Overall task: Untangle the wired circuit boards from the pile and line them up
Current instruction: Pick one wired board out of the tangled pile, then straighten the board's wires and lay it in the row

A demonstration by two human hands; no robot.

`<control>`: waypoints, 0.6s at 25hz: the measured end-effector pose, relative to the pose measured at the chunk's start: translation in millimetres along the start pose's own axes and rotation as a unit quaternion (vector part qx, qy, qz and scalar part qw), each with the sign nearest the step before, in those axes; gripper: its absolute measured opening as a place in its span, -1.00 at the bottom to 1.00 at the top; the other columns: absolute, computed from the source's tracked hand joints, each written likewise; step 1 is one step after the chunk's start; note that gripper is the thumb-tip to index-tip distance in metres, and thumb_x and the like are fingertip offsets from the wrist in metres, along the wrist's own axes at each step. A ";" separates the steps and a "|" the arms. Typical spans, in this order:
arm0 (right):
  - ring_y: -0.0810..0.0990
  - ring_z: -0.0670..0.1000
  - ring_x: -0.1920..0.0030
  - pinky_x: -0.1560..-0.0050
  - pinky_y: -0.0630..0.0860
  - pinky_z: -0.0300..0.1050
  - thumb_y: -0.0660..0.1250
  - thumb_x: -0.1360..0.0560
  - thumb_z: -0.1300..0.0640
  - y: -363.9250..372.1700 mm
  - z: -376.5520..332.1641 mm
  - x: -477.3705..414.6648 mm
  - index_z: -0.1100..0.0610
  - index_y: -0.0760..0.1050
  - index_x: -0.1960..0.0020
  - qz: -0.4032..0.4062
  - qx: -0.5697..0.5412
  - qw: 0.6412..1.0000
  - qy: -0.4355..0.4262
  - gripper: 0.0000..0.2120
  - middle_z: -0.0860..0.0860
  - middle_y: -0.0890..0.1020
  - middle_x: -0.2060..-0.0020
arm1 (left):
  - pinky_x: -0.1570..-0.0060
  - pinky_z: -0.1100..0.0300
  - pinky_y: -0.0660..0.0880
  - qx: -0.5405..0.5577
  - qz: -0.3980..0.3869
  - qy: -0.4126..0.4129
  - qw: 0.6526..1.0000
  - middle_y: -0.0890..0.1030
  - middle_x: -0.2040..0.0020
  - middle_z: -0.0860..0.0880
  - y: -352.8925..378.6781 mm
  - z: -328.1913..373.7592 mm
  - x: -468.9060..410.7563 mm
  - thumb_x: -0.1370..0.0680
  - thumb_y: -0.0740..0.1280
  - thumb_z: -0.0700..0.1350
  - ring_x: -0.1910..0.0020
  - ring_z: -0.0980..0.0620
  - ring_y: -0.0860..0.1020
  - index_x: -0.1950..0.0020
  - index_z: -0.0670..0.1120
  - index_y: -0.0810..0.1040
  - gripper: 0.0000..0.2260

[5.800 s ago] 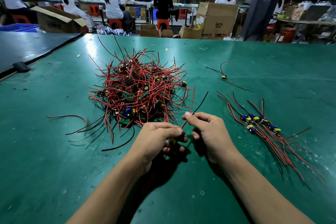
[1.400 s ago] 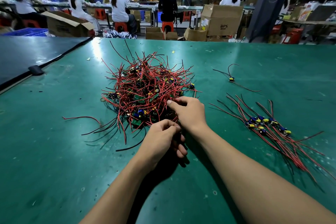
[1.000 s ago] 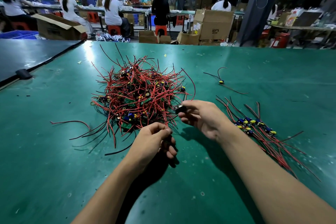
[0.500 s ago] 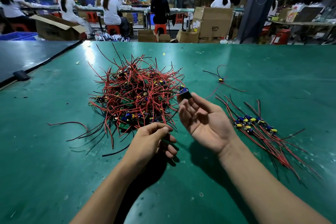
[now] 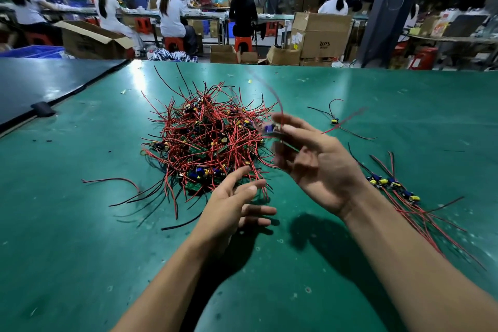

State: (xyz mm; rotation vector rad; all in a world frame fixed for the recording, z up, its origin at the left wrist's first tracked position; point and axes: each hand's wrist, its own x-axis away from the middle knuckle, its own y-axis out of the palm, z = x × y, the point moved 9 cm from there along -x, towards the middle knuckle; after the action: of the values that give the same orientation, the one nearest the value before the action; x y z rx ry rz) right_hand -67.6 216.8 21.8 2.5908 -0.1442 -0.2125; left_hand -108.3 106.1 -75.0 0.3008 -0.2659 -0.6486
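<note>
The right hand (image 5: 318, 170) pinches a blurred board (image 5: 269, 128) in its grip beside the pile (image 5: 207, 140), seemingly light, best held by its stiff edges, its wires (image 5: 279, 106) floppy and snag-prone, while the left hand (image 5: 234, 205) hangs slack, empty.

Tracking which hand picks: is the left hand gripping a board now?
No, the left hand is open, fingers spread and empty; the right hand holds the wired circuit board.
</note>
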 end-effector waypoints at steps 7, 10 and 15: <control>0.69 -0.01 0.16 0.12 0.59 -0.22 0.55 -0.27 0.22 -54.5 66.9 36.8 0.07 0.72 0.09 0.047 0.098 0.978 0.177 -0.78 0.16 0.72 0.01 | 0.48 0.21 0.56 0.001 -0.053 -0.061 0.997 0.66 0.22 -0.16 8.8 -6.4 3.2 -0.42 0.38 0.15 0.44 -0.07 0.62 0.19 -0.12 0.70 -0.67; 0.70 0.01 0.18 0.11 0.58 -0.18 0.59 -0.24 0.16 -60.9 67.9 34.5 0.09 0.72 0.09 0.071 0.085 0.982 0.153 -0.76 0.15 0.72 0.02 | 0.45 0.21 0.58 -0.006 -0.089 -0.052 0.995 0.67 0.16 -0.18 14.6 -4.3 7.3 -0.34 0.49 0.09 0.39 -0.06 0.65 0.10 -0.09 0.68 -0.71; 0.67 0.01 0.26 0.20 0.64 -0.20 0.54 -0.33 0.21 -58.7 73.9 35.2 0.15 0.71 0.10 0.118 0.072 0.984 0.110 -0.85 0.19 0.71 0.09 | 0.29 0.10 0.57 -0.007 -0.063 -0.038 0.997 0.60 0.14 -0.26 8.3 -5.3 5.4 -0.30 0.52 -0.23 0.28 -0.09 0.58 -0.04 -0.24 0.52 -0.64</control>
State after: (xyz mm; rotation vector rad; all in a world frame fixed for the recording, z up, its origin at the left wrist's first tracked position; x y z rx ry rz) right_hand -42.7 224.7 -75.5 2.6893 -0.3951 0.1762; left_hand -97.9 109.9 -76.1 0.2805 -0.3168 -0.7868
